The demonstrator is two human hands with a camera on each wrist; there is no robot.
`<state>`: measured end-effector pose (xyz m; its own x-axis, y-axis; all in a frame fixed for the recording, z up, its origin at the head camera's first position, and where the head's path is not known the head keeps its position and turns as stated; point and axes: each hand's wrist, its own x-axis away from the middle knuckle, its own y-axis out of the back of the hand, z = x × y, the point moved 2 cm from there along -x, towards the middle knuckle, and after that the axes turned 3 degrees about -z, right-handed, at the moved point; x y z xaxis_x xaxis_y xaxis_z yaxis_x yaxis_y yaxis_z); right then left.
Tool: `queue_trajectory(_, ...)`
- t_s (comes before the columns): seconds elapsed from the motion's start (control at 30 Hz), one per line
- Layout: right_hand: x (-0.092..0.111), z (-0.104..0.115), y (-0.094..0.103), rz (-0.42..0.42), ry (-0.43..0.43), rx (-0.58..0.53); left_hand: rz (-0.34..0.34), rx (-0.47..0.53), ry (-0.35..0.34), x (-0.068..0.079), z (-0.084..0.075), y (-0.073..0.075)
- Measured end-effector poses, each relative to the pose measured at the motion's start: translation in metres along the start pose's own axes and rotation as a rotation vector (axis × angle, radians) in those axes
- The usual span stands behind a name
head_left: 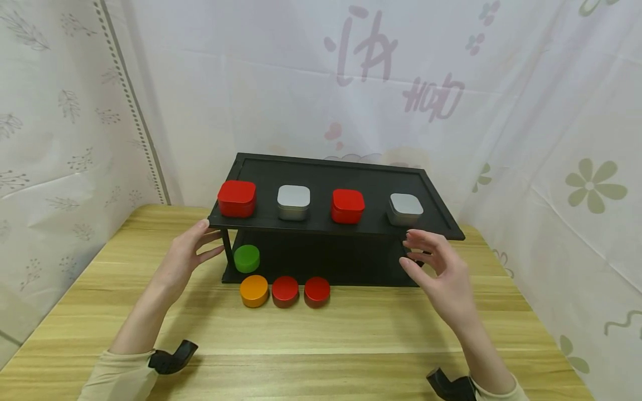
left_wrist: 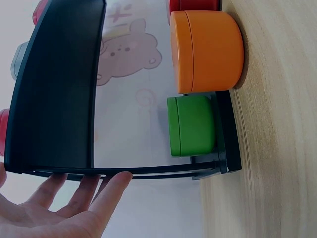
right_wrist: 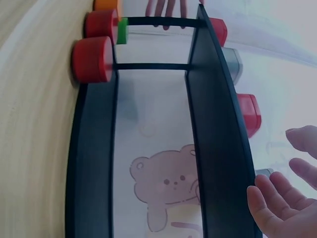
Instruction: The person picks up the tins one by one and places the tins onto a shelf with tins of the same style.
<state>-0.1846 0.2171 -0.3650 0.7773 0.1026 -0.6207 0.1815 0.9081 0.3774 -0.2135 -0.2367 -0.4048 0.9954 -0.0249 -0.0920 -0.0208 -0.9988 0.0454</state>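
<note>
A black two-tier shelf (head_left: 321, 228) stands on the wooden table. At its left front corner my left hand (head_left: 178, 259) rests against the side, thumb by the top edge and fingers stretched along the frame in the left wrist view. My right hand (head_left: 443, 278) hovers by the right front edge, fingers loosely bent and holding nothing. Nearest to it on the top tier is a silver square tin (head_left: 404, 209). Leftward along that tier are a red square tin (head_left: 348, 206), another silver tin (head_left: 293, 203) and another red one (head_left: 237, 199).
On the lower tier at left sits a green round tin (head_left: 247, 259). An orange round tin (head_left: 254, 291) and two red round tins, one in the middle (head_left: 285, 292) and one at right (head_left: 317, 292), line the table before the shelf. Patterned curtains (head_left: 281, 83) hang behind and beside it.
</note>
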Motion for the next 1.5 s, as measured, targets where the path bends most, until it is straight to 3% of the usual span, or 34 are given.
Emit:
queue_trajectory(0.37,0.006,-0.003,-0.021,0.074,-0.044,-0.043,-0.002,0.01,0.005,0.0,0.0,0.0)
queue_trajectory(1.5,0.013,-0.015,-0.073,0.234,-0.112,-0.008,0.003,-0.019,0.005,0.0,-0.002,0.0)
